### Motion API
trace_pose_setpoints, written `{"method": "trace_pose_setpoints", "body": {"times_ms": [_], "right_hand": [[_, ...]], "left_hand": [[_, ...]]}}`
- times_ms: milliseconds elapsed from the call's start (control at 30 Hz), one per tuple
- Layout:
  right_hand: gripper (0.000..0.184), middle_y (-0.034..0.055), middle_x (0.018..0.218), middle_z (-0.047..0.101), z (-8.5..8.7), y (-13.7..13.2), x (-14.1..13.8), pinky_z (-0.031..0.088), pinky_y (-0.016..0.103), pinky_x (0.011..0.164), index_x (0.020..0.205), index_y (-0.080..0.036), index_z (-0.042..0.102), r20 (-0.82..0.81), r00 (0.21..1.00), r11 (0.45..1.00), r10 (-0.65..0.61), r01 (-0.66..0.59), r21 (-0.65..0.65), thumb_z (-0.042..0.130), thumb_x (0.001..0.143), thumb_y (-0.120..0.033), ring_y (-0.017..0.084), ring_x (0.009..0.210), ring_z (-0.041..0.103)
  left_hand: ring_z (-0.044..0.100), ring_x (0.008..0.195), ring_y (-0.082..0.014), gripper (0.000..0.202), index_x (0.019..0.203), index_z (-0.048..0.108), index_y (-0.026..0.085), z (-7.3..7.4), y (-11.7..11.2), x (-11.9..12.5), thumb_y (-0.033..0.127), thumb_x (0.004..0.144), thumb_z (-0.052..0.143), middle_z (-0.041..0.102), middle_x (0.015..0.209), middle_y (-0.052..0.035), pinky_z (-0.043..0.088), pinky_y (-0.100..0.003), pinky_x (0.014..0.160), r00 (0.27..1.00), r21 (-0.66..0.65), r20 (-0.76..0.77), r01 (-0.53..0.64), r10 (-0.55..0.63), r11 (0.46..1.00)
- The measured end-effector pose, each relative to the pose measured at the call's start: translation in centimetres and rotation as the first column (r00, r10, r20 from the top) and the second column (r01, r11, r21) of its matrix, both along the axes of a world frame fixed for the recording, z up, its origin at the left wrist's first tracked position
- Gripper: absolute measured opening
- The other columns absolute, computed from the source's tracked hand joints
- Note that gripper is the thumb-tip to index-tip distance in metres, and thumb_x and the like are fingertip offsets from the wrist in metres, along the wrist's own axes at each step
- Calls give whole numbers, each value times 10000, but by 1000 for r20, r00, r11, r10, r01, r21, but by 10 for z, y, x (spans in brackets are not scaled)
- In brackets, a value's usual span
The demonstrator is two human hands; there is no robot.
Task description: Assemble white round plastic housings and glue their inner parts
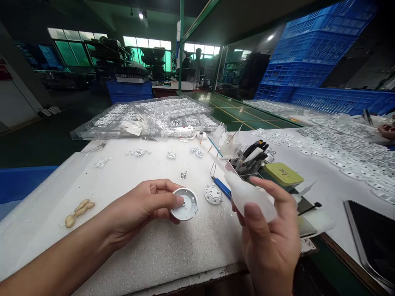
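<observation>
My left hand [154, 201] grips a round white shallow cup-shaped part [189, 210], its hollow side facing me and the thumb pressed inside it. In my right hand [268, 230] is a translucent white squeeze bottle [248, 195], tilted with its narrow end up and to the left. Fingers and thumb wrap round the bottle's body. Between the two hands, a white disc with holes [213, 194] lies on the white foam surface [123, 255]. Just above the disc sits a small pile of tiny metal pieces [184, 175].
A blue-handled tool [222, 187] lies beside a holder of tweezers and pens [249, 158]. Behind are small white part piles [138, 152] and trays of parts [117, 117]. Peanuts [82, 207] lie left. A green tin [283, 174], a phone [373, 242] and another person's hand [387, 130] are right.
</observation>
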State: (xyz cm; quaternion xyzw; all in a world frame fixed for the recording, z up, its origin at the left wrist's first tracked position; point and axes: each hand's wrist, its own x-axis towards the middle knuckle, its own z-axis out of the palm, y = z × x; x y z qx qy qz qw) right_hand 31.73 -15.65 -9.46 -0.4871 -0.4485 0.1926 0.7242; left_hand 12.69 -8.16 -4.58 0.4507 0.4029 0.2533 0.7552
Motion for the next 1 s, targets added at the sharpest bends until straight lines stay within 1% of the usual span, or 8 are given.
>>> {"method": "trace_pose_setpoints", "body": {"times_ms": [67, 167, 233, 300, 400, 633, 900, 1000], "right_hand": [[331, 37, 1043, 592, 2, 2, -3, 478, 277, 716, 1089, -264, 587, -89, 995, 997, -36, 42, 68, 711, 820, -411, 163, 856, 602], [240, 3, 824, 570, 3, 8, -11, 455, 282, 619, 1003, -235, 560, -144, 989, 970, -44, 76, 230, 697, 815, -297, 149, 702, 569], [202, -44, 659, 490, 4, 10, -15, 429, 282, 552, 964, -224, 525, -147, 989, 936, 16, 37, 350, 649, 811, -177, 128, 559, 503], [209, -73, 584, 420, 3, 11, -17, 393, 268, 500, 940, -218, 502, -111, 992, 910, 59, -8, 414, 600, 806, -90, 109, 480, 432], [235, -65, 601, 442, -2, 10, -17, 356, 253, 456, 972, -220, 493, -42, 997, 916, 59, -38, 399, 574, 830, -51, 105, 467, 433], [251, -29, 704, 532, -11, 10, -17, 397, 251, 470, 1001, -223, 491, 6, 999, 925, 40, -39, 378, 572, 848, -43, 107, 522, 499], [203, -27, 753, 500, -15, 9, -17, 429, 241, 508, 981, -225, 463, 42, 999, 947, -15, 1, 322, 593, 867, -119, 108, 581, 519], [190, -29, 772, 495, -17, 10, -18, 427, 237, 517, 977, -226, 464, 45, 999, 942, -15, -1, 335, 591, 871, -133, 100, 584, 516]], "left_hand": [[617, 723, -107, 90, 821, 690, 118, -2, 2, 0, 166, 782, 756, 684, 805, -37, 539, -142, 623, 1000, -5, 4, -1, 1, 1000], [617, 732, -105, 94, 843, 694, 112, -6, 5, 0, 157, 784, 753, 691, 835, -42, 546, -142, 633, 1000, -9, 9, 0, 0, 1000], [617, 728, -105, 101, 847, 694, 111, -7, 6, 0, 157, 781, 755, 692, 839, -44, 547, -144, 632, 1000, -11, 10, -6, 6, 1000], [619, 717, -108, 103, 839, 692, 110, -7, 6, 1, 162, 778, 757, 689, 823, -45, 549, -151, 631, 1000, -15, 5, -10, 10, 1000], [619, 708, -115, 99, 827, 692, 111, -8, 6, 2, 165, 775, 756, 683, 800, -45, 550, -162, 632, 1000, -14, -5, -11, 11, 1000], [622, 745, -123, 114, 832, 688, 111, -9, 4, 2, 177, 776, 763, 678, 827, -51, 555, -167, 643, 999, -10, -26, -27, 27, 1000], [619, 767, -127, 129, 858, 696, 112, -10, 4, -1, 195, 783, 762, 681, 863, -60, 564, -172, 666, 999, -9, -41, -10, 10, 1000], [615, 760, -134, 118, 833, 693, 116, -11, 4, 0, 187, 772, 765, 663, 835, -50, 573, -191, 669, 1000, -9, -23, -12, 11, 1000]]}}
